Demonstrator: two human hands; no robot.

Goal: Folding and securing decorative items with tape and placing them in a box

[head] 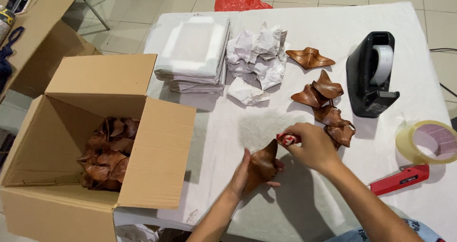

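My left hand point(243, 175) grips a brown, leaf-shaped wooden piece point(262, 165) just above the white-covered table point(304, 28). My right hand point(312, 144) is closed around a small red and white object point(288, 138), pressing it against the top of that piece. Under both hands lies a thin sheet of white paper point(259, 128). Several more brown leaf-shaped pieces point(323, 97) lie just behind and to the right of my right hand.
An open cardboard box point(157, 147) at the left holds a heap of the same brown pieces point(109, 151). Behind it lie stacked white sheets point(193, 51) and crumpled paper point(257, 56). A black tape dispenser point(371, 75), a clear tape roll point(428, 142) and a red cutter point(400, 179) sit at the right.
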